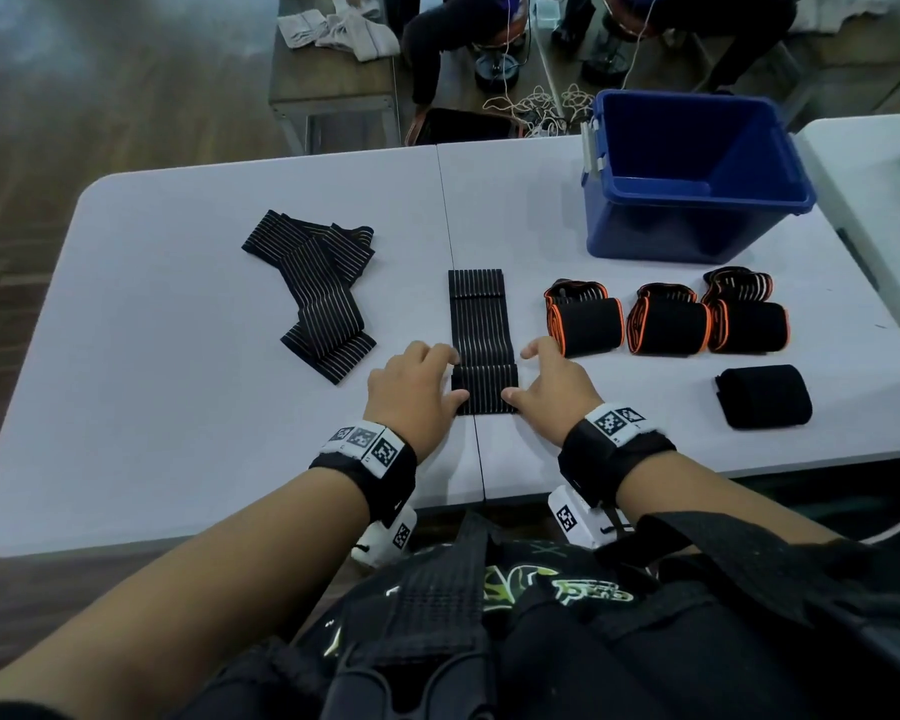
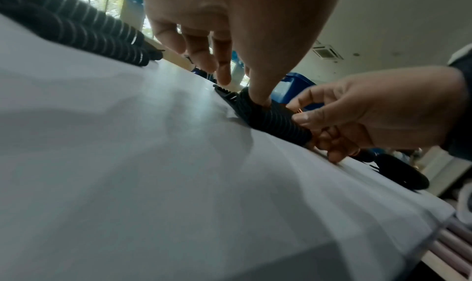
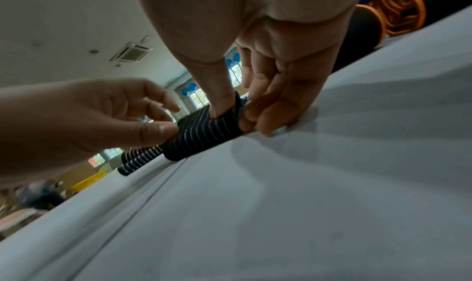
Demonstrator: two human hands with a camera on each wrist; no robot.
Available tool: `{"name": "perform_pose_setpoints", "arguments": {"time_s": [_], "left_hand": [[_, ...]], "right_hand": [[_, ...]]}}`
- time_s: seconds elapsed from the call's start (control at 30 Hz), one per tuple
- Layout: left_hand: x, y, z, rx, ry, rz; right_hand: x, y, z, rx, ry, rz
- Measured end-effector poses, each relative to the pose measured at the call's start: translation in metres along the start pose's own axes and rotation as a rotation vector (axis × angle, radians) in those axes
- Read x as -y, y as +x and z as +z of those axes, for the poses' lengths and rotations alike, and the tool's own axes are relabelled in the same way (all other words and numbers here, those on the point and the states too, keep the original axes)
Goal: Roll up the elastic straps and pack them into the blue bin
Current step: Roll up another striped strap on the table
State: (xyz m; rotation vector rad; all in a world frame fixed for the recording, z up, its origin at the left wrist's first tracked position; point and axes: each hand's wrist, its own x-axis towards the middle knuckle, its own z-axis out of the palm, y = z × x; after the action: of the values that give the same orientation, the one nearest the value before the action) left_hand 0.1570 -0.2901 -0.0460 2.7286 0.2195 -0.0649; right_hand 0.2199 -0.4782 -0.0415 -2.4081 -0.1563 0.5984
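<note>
Pinching the rolled near end of the striped elastic strap point(image 1: 481, 345), left hand point(image 1: 411, 392) and right hand point(image 1: 554, 389) work near the blue bin point(image 1: 692, 231), whose visible interior holds nothing

Two striped straps point(image 1: 481, 324), three orange-edged rolls point(image 1: 666, 324), one black roll point(image 1: 764, 396), one bin point(image 1: 697, 220)

black striped strap point(image 1: 481, 324) flat, near end part-rolled; empty blue bin point(image 1: 697, 142) far right

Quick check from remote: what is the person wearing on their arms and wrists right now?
Forearms are bare, no sleeves. Each wrist carries a black strap with a white band of square black-and-white markers. A white camera unit, marked likewise, hangs under each wrist.
</note>
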Motion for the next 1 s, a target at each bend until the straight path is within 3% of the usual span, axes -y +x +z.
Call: {"name": "perform_pose_setpoints", "arguments": {"time_s": [0.1, 0.37, 0.47, 0.67, 1.0], "left_hand": [[0.000, -0.001, 0.000, -0.002, 0.052, 0.056], [0.007, -0.006, 0.001, 0.189, 0.101, 0.034], [0.010, -0.004, 0.005, 0.184, 0.055, -0.004], [0.007, 0.000, 0.007, 0.207, -0.089, -0.132], [0.007, 0.010, 0.007, 0.223, -0.279, -0.227]], "right_hand": [[0.004, -0.003, 0.002, 0.016, -0.113, -0.090], [0.003, -0.004, 0.001, 0.144, -0.292, -0.166], [-0.001, -0.004, -0.003, 0.183, -0.292, -0.169], [-0.002, 0.001, -0.004, 0.089, -0.030, -0.095], [0.002, 0.005, -0.005, 0.093, 0.134, 0.103]]}}
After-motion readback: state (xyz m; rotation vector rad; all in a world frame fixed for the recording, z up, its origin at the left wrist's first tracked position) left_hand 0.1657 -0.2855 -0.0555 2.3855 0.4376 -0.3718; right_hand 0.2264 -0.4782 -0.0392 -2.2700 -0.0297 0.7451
